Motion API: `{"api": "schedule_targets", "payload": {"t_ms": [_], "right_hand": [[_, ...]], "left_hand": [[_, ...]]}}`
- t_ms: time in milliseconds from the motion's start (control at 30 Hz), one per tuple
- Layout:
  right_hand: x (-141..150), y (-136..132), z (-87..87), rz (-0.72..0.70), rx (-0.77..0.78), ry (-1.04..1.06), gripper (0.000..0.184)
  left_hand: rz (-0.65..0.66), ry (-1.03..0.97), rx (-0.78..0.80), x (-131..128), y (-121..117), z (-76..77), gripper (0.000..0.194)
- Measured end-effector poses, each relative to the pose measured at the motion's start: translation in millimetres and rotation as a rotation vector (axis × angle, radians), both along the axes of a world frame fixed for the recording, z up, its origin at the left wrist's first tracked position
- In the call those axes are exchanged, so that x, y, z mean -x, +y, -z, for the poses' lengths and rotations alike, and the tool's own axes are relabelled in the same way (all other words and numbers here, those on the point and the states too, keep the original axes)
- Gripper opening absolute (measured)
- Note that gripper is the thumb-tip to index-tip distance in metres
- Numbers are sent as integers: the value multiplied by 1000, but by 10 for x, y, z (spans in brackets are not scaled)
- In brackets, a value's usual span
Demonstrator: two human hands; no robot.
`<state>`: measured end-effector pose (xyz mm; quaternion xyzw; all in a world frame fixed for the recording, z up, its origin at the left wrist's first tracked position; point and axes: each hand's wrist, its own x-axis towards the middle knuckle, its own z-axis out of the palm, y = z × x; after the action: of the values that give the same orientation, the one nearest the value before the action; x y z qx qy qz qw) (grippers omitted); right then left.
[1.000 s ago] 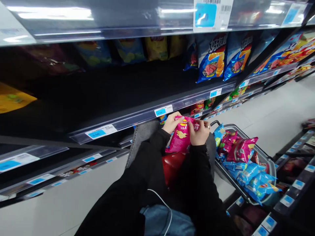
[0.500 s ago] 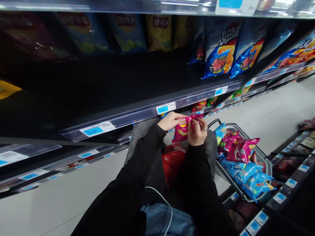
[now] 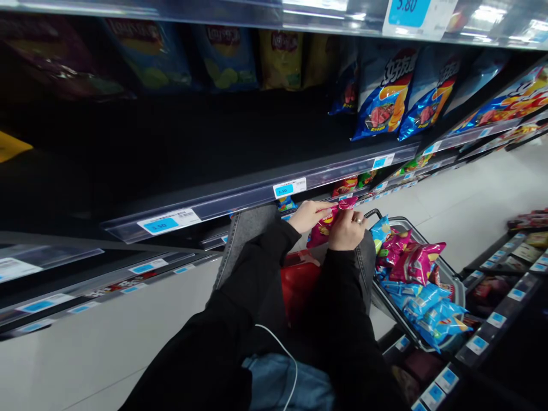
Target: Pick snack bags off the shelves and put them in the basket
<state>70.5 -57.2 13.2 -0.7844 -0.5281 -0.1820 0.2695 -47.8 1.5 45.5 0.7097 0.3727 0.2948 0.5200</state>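
Note:
Between my hands, over my knees, is a magenta bag of chips (image 3: 322, 228) with a yellow and red logo. My left hand (image 3: 311, 216) pinches its left upper part, fingers pointing right. My right hand (image 3: 347, 229), a ring on one finger, is closed on the bag's right side near the top. The fingers cover part of the bag, and its top edge sticks up above them. To the right of my right hand stands a shopping basket (image 3: 459, 291) filled with blue bags (image 3: 434, 308) and magenta bags (image 3: 417, 262) of chips.
A dark shelf (image 3: 192, 142) with price tags along its front edge (image 3: 240, 200) spans the space before me. Blue beef-flavour chip bags (image 3: 381, 114) stand on its right, other chip bags (image 3: 225, 63) at the back. Something red (image 3: 299, 285) lies between my legs. More shelving (image 3: 492, 325) is at lower right.
Both hands and the magenta bag have shifted slightly to the right. The bag now leans more, and my right hand covers more of it. The view has tilted a little.

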Motion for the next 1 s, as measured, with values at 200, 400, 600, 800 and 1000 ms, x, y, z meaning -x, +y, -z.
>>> {"api": "schedule_targets", "payload": {"t_ms": [200,400,600,800,1000], "right_hand": [[10,-4,200,-154,82,1,29],[181,28,424,-357,98,4,29],[126,17,445,-325,73,-66,29],[96,6,429,-393,91,-33,28],[119,8,423,-401,14,128,25]], "left_hand": [[138,132,25,175,116,65,42],[86,218,-137,295,156,118,47],[125,312,-273,248,153,103,28],[147,332,-286,294,148,63,32],[230,254,-345,357,175,12,37]]}}
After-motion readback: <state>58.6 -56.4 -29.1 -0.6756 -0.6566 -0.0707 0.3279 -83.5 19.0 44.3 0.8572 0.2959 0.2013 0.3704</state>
